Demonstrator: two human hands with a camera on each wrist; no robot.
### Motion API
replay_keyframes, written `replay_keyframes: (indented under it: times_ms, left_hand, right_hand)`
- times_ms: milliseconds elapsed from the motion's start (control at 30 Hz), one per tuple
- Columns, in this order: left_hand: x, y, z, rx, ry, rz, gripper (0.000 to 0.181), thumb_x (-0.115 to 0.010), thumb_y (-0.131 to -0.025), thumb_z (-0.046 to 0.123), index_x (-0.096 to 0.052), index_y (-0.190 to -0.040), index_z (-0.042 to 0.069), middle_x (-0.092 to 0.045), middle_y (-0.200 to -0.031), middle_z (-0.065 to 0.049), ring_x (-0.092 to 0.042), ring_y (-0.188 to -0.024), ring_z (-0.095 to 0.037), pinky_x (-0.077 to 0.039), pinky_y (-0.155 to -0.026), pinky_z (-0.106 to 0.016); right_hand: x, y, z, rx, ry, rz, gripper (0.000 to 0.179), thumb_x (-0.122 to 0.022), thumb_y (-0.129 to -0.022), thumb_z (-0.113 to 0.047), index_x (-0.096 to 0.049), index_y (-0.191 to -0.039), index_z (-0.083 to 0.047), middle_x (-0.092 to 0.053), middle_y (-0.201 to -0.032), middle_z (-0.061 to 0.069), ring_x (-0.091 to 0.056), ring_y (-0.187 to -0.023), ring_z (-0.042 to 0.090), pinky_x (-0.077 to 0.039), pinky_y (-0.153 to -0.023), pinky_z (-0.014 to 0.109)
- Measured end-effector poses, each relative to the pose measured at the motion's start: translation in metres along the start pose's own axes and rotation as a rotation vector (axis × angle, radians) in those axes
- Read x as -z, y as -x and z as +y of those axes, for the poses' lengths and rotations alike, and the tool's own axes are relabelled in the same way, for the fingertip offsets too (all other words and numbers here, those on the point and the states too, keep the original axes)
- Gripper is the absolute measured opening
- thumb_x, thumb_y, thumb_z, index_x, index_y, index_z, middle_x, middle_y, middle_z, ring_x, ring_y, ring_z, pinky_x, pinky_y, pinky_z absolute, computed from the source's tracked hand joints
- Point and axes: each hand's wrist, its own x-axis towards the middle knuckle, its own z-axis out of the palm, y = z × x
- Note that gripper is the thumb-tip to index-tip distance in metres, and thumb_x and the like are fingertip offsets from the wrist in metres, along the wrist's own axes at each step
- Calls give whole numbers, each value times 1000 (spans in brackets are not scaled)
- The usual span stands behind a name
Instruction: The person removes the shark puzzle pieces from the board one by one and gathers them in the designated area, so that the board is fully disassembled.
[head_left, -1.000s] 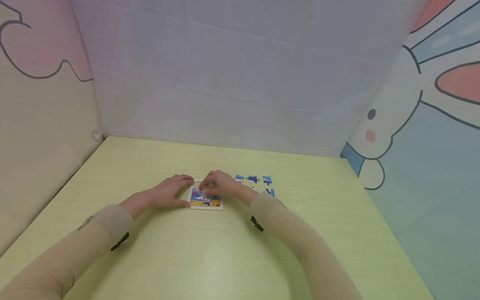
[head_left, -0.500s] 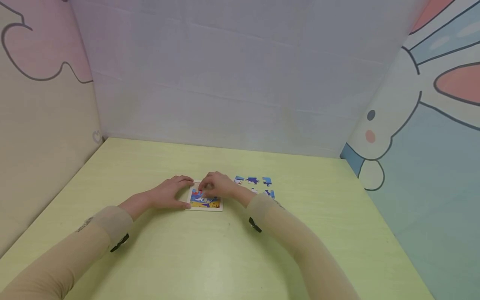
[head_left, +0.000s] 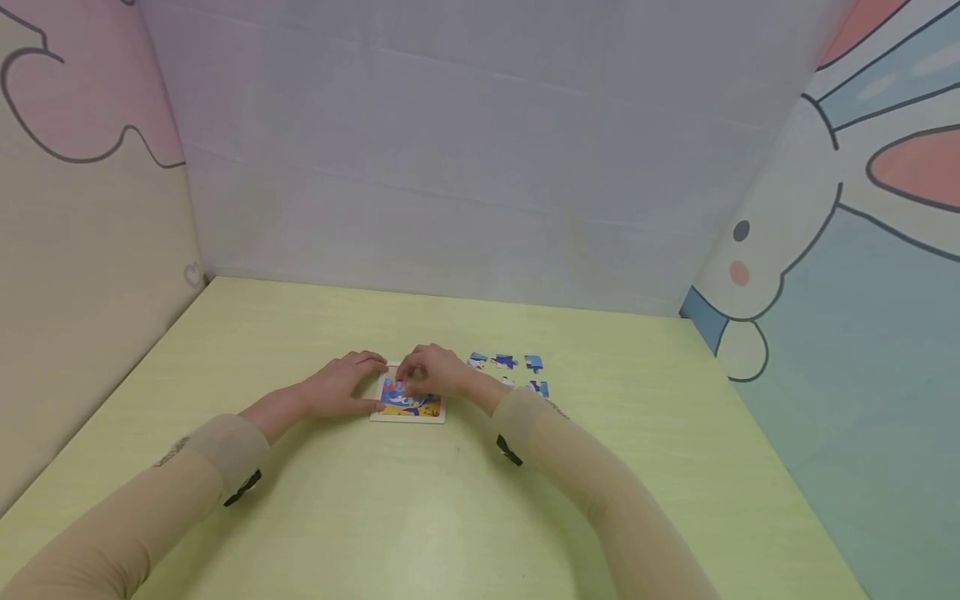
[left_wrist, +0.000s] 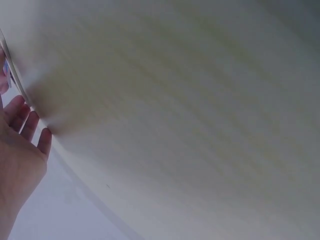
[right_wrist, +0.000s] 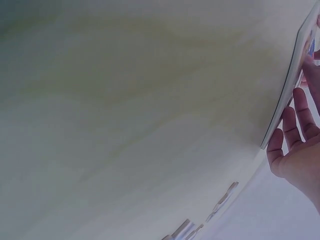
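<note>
A small jigsaw puzzle in a pale frame [head_left: 408,420] lies on the table in the head view. Yellow and blue picture pieces fill its lower part, while bare board shows near the top left. My left hand [head_left: 337,387] holds the frame's left side, thumb at the lower corner and fingers at the upper one. Above the puzzle, my right hand [head_left: 435,371] has thumb and index finger bent together at a puzzle piece [head_left: 400,386], mostly covered by the fingers. Both wrist views catch the hands only at the edge: left hand [left_wrist: 22,150], right hand [right_wrist: 300,145].
Several loose blue and white puzzle pieces [head_left: 533,363] lie right of the frame, some partly behind the right forearm. The pale yellow-green table [head_left: 450,517] has a grey back wall [head_left: 465,167] and cartoon-printed side panels [head_left: 885,350].
The right hand's fingers have drawn closer together and shifted slightly left over the puzzle. The left hand stays at the frame's side. The loose pieces have not moved.
</note>
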Motion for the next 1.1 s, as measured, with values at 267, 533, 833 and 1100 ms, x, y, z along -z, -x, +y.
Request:
replay_keyframes:
  times_ms: [267, 533, 833, 1100]
  left_hand:
    - [0, 1, 0, -23, -4, 27, 66, -70, -82, 43, -51, -129, 1, -47, -136, -16, -43, -125, -37, -36, -98, -58]
    - [-1, 0, -1, -13, -16, 21, 67, -70, -82, 44, -50, -131, 2, -47, -137, -14, -42, -127, -35, -35, -100, -57]
    - [-1, -1, -2, -2, -29, 17, 69, -70, -82, 44, -50, -132, 1, -46, -138, -15, -41, -127, -37, -35, -101, -57]
    - [-1, 1, -1, -6, -30, 17, 68, -70, -82, 43, -49, -132, 1, -46, -138, -15, -41, -127, -37, -34, -102, -57]
  right_hand:
    - [2, 1, -2, 23, -129, 31, 17, -74, -83, -20, -60, -94, -19, -63, -91, -8, -53, -81, 8, -41, -76, 21]
    - [6, 3, -2, -2, -171, 19, 12, -69, -87, -21, -60, -94, -19, -63, -87, -8, -54, -79, 6, -44, -71, 17]
    - [31, 20, 4, -36, -206, -16, 10, -67, -89, -19, -62, -97, -17, -65, -91, -6, -56, -84, 8, -44, -75, 20]
    - [50, 46, 21, -22, -177, -23, 5, -64, -90, -16, -63, -95, -17, -65, -88, -6, -58, -81, 7, -46, -73, 21]
